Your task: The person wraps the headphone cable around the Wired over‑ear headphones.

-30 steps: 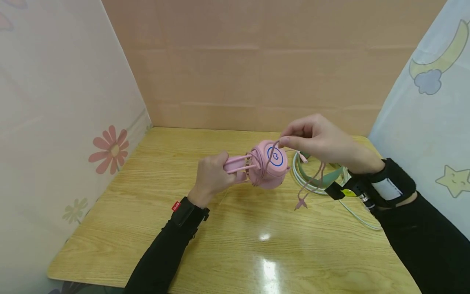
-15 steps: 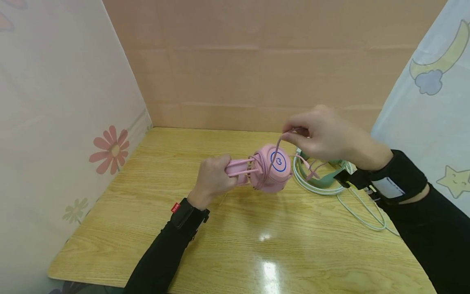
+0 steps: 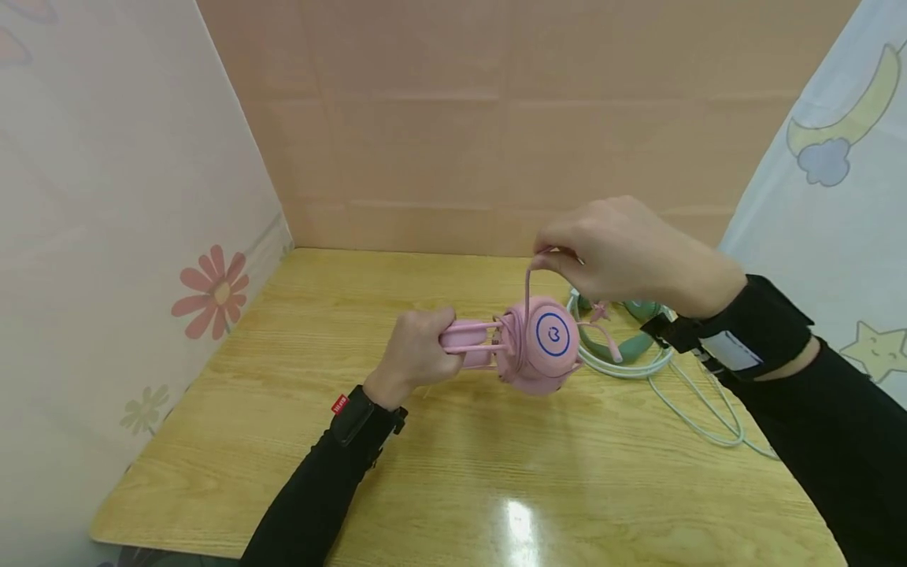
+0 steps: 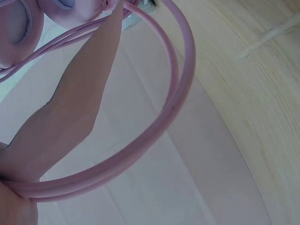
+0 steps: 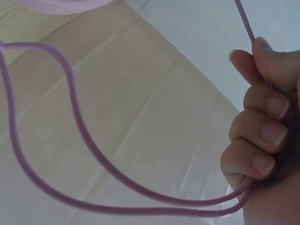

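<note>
Pink over-ear headphones (image 3: 554, 335) hang above the table in the head view, ear cups to the right. My left hand (image 3: 420, 346) grips their headband. Pink cable is wound round the headphones between cups and band. My right hand (image 3: 623, 252), above the ear cup, pinches the cable (image 3: 527, 287) between thumb and index finger, and it runs taut down to the cup. In the right wrist view the other fingers curl over the slack cable (image 5: 77, 117), which droops in a loop. The left wrist view shows the double headband (image 4: 185, 70) and the ear cups (image 4: 70, 11).
A green curved object (image 3: 634, 348) lies on the wooden table (image 3: 283, 441) behind the right forearm, with a coiled pale green cable (image 3: 620, 370) trailing right. The headphones' microphone boom (image 3: 605, 339) points towards it. Printed cloth walls stand left and right, a tan wall behind.
The headphones have shifted slightly right and nearer to me. My right hand has risen, pulling the cable up taut. The cable's loose forked end has swung back and up towards the right hand.
</note>
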`<state>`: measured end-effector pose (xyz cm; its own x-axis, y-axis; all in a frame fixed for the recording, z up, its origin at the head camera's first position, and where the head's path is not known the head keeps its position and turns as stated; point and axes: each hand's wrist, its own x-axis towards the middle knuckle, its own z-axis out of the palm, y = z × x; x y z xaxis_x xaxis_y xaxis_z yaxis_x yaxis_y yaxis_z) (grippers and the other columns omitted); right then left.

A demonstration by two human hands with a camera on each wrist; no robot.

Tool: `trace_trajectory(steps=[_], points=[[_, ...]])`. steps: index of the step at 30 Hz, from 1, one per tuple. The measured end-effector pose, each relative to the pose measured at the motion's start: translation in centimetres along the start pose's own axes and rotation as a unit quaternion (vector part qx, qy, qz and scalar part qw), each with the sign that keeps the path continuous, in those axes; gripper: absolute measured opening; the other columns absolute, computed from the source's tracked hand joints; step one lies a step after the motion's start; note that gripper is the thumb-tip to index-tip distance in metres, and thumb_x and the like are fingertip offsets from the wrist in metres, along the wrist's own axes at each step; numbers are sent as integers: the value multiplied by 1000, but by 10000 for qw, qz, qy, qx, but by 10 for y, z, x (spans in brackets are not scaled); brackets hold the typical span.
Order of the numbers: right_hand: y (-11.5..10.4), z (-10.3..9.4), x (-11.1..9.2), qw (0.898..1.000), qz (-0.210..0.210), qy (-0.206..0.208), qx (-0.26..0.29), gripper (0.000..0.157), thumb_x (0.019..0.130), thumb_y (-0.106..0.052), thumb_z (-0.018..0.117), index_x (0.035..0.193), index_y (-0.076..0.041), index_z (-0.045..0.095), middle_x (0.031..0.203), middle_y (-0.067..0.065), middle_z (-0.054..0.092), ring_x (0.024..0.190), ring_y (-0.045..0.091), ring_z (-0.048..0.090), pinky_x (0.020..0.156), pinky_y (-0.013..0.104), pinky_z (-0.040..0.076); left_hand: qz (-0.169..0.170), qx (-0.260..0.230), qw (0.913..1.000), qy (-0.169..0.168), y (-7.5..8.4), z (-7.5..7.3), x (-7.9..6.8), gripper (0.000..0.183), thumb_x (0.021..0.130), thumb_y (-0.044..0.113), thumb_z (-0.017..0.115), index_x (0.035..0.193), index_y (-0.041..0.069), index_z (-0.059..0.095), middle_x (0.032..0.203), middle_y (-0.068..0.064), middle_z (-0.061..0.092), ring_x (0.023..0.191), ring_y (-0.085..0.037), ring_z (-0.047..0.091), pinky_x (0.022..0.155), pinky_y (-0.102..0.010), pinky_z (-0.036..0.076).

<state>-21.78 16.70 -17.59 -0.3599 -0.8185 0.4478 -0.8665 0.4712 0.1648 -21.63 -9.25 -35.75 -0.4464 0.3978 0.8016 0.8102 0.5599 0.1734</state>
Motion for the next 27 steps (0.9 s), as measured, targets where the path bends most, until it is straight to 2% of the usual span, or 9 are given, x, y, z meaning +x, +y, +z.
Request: trace_trajectory(steps=[6, 10, 14, 20, 27], points=[[14, 13, 3, 9998, -53, -17, 211, 8, 90, -16, 76, 84, -19, 72, 67, -11, 61, 51, 3, 44, 49, 30, 38, 199, -145, 9996, -98, -1, -4, 1, 24, 62, 5, 71, 70, 9, 49, 56, 1, 47, 44, -8, 41, 43, -22, 34], [23, 24, 0, 9982, 223, -205, 516, 11, 91, -16, 76, 82, -19, 70, 64, -12, 55, 51, 2, 39, 48, 27, 34, 264, -260, 9992, -177, 0, -6, 0, 25, 60, 3, 70, 70, 10, 48, 56, 1, 46, 45, -7, 40, 44, -21, 33], [29, 34, -4, 9945, 560, -512, 724, 14, 94, -18, 73, 81, -20, 69, 66, -12, 56, 52, 2, 39, 49, 27, 34, 315, -400, 9985, -196, 2, -9, 0, 24, 62, 3, 69, 70, 10, 47, 56, 2, 42, 45, -5, 36, 45, -20, 29], [36, 48, -9, 9913, 535, -686, 987, 19, 96, -18, 71, 78, -20, 64, 63, -12, 51, 51, 2, 36, 50, 26, 33, 492, -643, 9967, -108, 2, -9, 2, 20, 63, 4, 63, 70, 11, 45, 56, 4, 38, 46, -3, 31, 44, -19, 26], [40, 64, -20, 9726, 920, -714, 2012, 19, 96, -14, 70, 78, -18, 65, 63, -13, 50, 51, 2, 38, 49, 25, 34, 465, -1114, 9927, -14, 3, -11, 2, 19, 66, 1, 63, 69, 10, 46, 56, 5, 35, 47, -1, 27, 45, -18, 24]])
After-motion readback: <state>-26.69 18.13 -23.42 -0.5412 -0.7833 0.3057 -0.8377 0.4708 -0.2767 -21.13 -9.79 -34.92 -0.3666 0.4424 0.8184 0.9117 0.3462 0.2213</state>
